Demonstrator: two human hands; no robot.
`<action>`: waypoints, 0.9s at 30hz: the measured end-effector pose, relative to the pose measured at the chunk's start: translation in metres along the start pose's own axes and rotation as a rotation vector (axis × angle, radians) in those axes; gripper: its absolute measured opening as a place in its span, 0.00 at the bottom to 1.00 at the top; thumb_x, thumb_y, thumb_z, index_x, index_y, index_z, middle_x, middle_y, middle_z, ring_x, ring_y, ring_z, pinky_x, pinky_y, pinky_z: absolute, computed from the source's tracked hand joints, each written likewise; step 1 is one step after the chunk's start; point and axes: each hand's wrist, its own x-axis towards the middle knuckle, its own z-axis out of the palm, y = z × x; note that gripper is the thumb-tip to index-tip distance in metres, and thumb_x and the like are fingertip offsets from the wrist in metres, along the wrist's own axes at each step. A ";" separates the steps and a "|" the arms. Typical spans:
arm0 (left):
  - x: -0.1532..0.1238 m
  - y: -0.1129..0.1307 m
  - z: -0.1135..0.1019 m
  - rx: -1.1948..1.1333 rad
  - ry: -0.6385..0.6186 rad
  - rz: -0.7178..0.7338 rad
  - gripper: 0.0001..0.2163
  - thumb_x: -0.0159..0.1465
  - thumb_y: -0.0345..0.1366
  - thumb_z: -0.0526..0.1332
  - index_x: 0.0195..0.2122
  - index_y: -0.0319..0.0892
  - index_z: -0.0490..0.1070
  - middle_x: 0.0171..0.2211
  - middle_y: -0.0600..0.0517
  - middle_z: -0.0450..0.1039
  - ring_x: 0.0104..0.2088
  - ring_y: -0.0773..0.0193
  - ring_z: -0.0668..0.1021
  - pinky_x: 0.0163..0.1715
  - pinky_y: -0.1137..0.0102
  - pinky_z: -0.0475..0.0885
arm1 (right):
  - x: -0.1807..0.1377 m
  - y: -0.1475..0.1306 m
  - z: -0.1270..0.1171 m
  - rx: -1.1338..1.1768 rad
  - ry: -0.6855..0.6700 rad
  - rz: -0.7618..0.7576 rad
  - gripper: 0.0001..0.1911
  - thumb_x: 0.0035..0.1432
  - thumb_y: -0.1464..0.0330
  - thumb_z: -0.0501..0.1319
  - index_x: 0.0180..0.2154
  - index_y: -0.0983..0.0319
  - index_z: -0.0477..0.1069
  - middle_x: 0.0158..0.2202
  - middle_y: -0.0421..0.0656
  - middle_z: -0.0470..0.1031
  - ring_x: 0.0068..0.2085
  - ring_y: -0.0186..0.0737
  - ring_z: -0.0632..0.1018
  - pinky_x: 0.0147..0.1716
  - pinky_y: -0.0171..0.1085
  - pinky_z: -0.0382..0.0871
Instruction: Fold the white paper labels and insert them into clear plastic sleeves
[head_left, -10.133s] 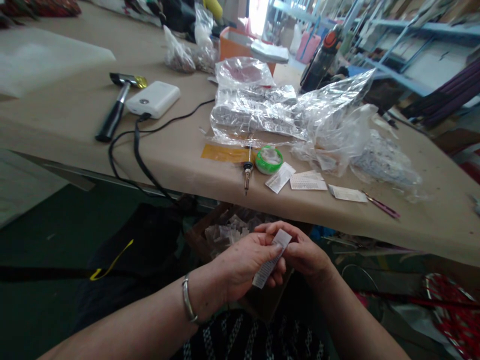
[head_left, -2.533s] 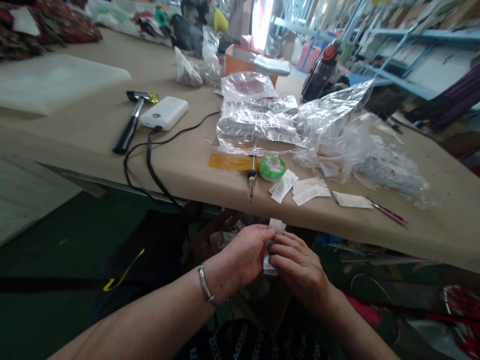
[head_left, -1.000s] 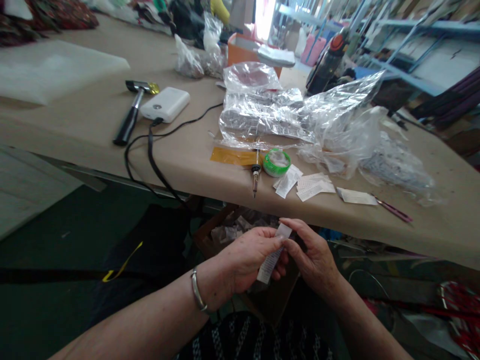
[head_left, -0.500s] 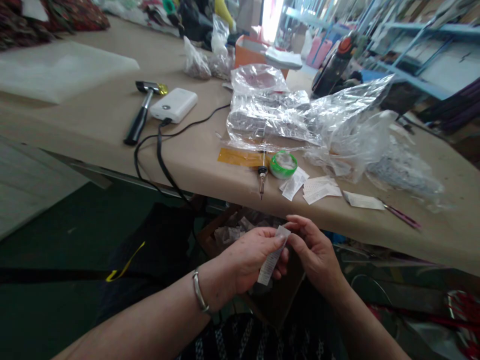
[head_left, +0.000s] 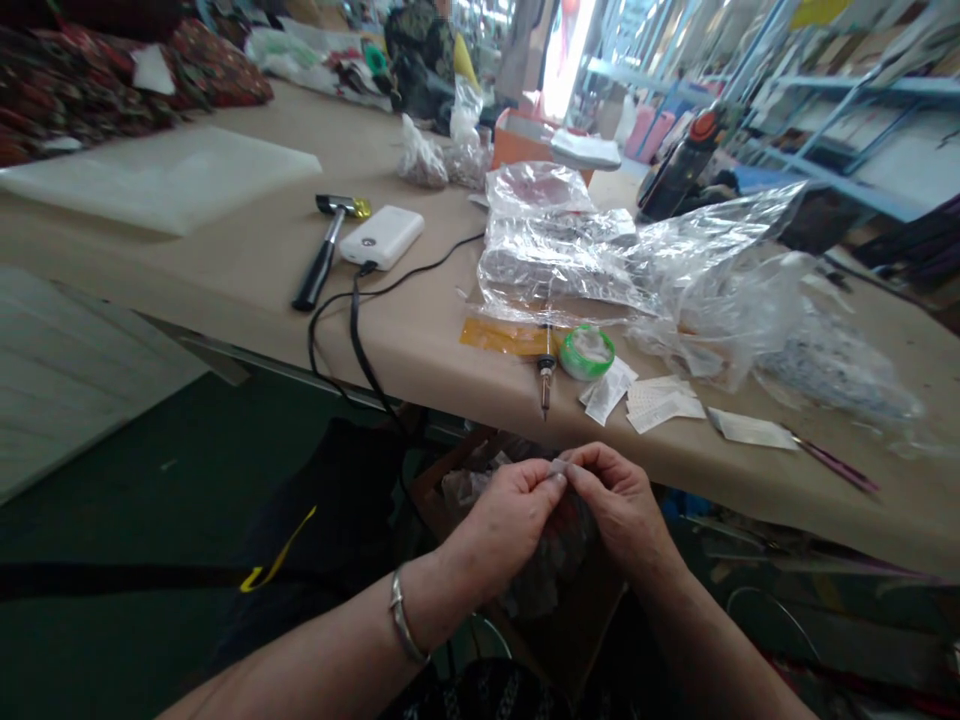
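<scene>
A small white label [head_left: 558, 467] is pinched between the fingertips of the left hand [head_left: 510, 515] and the right hand [head_left: 615, 500], below the near edge of the table [head_left: 225, 250]. More labels [head_left: 664, 400] are laid on the table beside a soldering iron [head_left: 546, 375].

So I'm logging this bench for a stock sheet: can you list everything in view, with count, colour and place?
hammer: one, black handle, table left
power bank: one, white, beside the hammer
cable: one, black, from the power bank over the table edge
soldering iron: one, dark, at the table edge
round tin: one, green rim, right of the iron
plastic bags: several, clear, table centre
paper labels: several, white, near the edge
white board: one, far left
table: one, tan
small label: one, white, pinched between both hands
bracelet: one, silver, left wrist
left hand; right hand: below the table edge
</scene>
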 end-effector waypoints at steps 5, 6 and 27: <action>0.002 0.007 -0.015 0.300 0.187 0.231 0.10 0.62 0.36 0.55 0.33 0.39 0.73 0.30 0.51 0.74 0.32 0.66 0.72 0.34 0.73 0.65 | 0.015 -0.010 0.008 -0.144 -0.004 -0.107 0.07 0.51 0.65 0.62 0.27 0.62 0.70 0.28 0.40 0.73 0.29 0.34 0.72 0.29 0.32 0.66; 0.002 0.009 -0.018 0.333 0.211 0.258 0.10 0.62 0.37 0.55 0.34 0.39 0.74 0.31 0.52 0.74 0.32 0.66 0.72 0.34 0.74 0.65 | 0.017 -0.011 0.008 -0.179 0.000 -0.117 0.07 0.52 0.65 0.61 0.27 0.62 0.70 0.27 0.40 0.73 0.29 0.34 0.71 0.29 0.32 0.66; 0.021 0.013 -0.033 0.680 0.319 0.458 0.11 0.64 0.36 0.52 0.30 0.41 0.71 0.26 0.53 0.71 0.27 0.68 0.70 0.30 0.75 0.62 | 0.033 -0.015 0.014 -0.529 0.117 -0.280 0.05 0.53 0.68 0.56 0.27 0.62 0.68 0.22 0.36 0.67 0.24 0.31 0.66 0.24 0.30 0.60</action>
